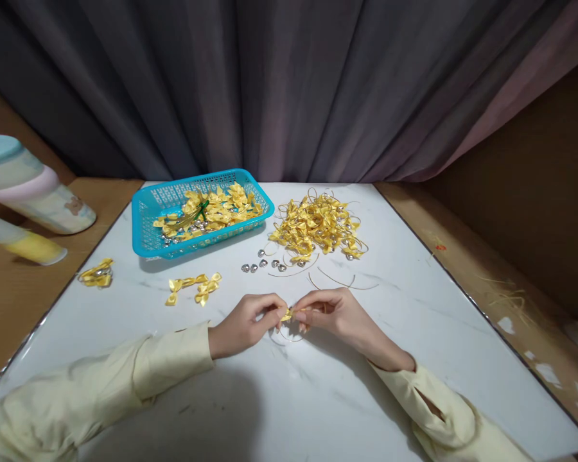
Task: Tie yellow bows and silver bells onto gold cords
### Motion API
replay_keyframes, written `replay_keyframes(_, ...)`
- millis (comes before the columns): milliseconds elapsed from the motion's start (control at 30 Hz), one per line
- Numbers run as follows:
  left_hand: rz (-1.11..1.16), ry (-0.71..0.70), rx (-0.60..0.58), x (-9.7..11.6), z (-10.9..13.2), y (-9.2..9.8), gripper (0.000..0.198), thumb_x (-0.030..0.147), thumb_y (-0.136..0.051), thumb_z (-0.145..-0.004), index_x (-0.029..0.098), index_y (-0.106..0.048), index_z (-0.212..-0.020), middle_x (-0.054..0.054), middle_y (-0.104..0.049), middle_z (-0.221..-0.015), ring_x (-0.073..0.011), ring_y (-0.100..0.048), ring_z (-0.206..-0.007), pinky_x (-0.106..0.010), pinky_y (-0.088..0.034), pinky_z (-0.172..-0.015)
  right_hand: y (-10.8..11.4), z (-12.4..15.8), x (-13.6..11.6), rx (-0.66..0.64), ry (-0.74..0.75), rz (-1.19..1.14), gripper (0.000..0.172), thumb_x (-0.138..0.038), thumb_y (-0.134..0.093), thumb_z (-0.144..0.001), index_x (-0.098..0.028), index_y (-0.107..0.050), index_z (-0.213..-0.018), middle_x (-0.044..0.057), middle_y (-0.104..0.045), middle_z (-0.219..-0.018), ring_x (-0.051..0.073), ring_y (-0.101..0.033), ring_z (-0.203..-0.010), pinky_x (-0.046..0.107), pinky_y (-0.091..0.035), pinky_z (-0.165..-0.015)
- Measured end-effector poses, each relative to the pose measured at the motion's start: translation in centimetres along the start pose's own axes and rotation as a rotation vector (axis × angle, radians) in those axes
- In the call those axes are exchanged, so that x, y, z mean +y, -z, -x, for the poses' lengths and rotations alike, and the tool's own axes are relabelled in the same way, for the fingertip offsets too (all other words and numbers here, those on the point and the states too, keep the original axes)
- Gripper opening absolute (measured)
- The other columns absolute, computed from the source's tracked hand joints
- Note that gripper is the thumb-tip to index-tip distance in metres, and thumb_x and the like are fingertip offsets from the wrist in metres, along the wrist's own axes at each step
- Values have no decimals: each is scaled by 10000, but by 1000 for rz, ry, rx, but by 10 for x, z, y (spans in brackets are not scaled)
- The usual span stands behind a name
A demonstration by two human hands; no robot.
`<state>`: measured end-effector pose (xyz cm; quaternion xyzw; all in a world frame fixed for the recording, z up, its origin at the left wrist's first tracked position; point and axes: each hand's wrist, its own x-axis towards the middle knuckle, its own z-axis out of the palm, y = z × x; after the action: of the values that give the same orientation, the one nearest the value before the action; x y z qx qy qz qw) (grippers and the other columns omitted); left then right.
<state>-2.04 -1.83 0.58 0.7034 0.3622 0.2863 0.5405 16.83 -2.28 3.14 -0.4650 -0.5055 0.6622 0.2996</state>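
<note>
Near the middle of the white table, my left hand [253, 322] pinches a small yellow ribbon bow [287, 316] between thumb and fingers. My right hand [328, 313] meets it from the other side, its fingertips closed at the bow's right edge, where a thin gold cord [293, 340] loops down beneath. Most of the bow is covered by my fingers. Just beyond my hands lie several silver heart-shaped beads [263, 263] and a few loose cords [337, 280]. Left of them, a few yellow bows [207, 289] rest on the tabletop.
A blue plastic basket [142, 234] holding bows, beads and green-tied cords stands at the back left. To its right rises a heap of corded bows [318, 224]. One more bow bundle [97, 273] lies by the left edge, near a tumbler [33, 186] and a yellow-filled tube [29, 244].
</note>
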Motion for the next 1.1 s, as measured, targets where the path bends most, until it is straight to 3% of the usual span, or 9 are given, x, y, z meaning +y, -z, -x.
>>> replay_keyframes(567, -77, -5, 19, -3, 0, -2, 177, 257, -474, -839, 129, -583, -782, -21, -588, -657, -118, -502, -612, -235, -407, -592, 1, -1, -1, 24, 5, 23, 240, -352, -747, -622, -142, -694, -725, 12, -631, -575, 111, -560, -552, 244, -460, -581)
replay_keyframes(1100, -14, 70, 5, -3, -2, -2, 205, 292, -471, -856, 132, -582, -796, -21, -586, -677, -126, -517, -657, -247, -411, -633, 2, -1, 3, 54, 73, 102, 164, -294, -698, -674, -139, -704, -727, 12, -631, -581, 109, -555, -555, 239, -460, -575)
